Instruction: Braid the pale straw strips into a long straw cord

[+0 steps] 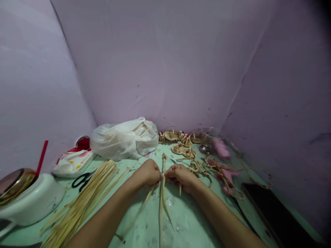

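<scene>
My left hand (150, 172) is closed in a pinch on a flat straw strand, whose loose end trails down toward me. Opposite it, my right hand (180, 176) pinches another straw strand, with a short end poking out below the fingers. Between the two hands runs a narrow straw braid (164, 158), its knotted tip pointing away from me. Further loose strands (162, 203) hang from the braid toward the table's near edge. The fingertips nearly meet at the braid, and they hide the exact crossing of the strands.
Left: a straw bundle (85, 203), black scissors (82, 181), tissue pack (74, 163), white pot (38, 198). Behind: a white plastic bag (126, 139) and woven straw pieces (182, 150). Right: a pink thread spool (221, 148), pink glue gun (228, 177), tangled braid (198, 167), dark flat object (276, 215).
</scene>
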Demonstrator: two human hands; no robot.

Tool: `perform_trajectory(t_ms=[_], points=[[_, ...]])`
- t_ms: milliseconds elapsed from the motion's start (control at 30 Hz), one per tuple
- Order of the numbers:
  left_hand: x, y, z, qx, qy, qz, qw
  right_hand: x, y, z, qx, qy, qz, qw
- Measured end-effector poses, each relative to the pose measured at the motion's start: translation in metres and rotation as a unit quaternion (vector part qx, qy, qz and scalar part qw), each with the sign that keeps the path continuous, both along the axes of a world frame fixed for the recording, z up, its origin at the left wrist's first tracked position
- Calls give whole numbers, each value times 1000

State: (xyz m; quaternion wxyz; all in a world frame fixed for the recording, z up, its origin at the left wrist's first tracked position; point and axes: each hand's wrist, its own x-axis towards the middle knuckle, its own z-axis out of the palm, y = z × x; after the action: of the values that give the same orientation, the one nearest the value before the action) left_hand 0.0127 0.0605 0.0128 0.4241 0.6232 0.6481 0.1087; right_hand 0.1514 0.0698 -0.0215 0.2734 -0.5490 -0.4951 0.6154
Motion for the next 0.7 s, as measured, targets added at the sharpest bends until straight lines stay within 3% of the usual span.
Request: perform_trajectory(t_ms=[200, 300, 400, 467, 567, 700], points=[[25, -27, -4, 156, 111, 3, 981, -2, -2, 1, -34, 40, -32, 998], [29, -31, -5, 177, 119, -15, 977, -2, -2, -2, -28, 43, -37, 998], [19, -19, 2, 71, 48, -35, 996, 1, -1, 0, -48, 55, -1, 997], [10, -8, 7, 16, -19, 30, 999, 3, -1, 2, -75, 64, 20, 995], [4, 2, 6, -29, -143, 129, 981, 6, -1, 5, -91, 78, 14, 993], [9, 4, -7, -155, -268, 113, 944, 8, 1, 3, -80, 104, 30, 991]])
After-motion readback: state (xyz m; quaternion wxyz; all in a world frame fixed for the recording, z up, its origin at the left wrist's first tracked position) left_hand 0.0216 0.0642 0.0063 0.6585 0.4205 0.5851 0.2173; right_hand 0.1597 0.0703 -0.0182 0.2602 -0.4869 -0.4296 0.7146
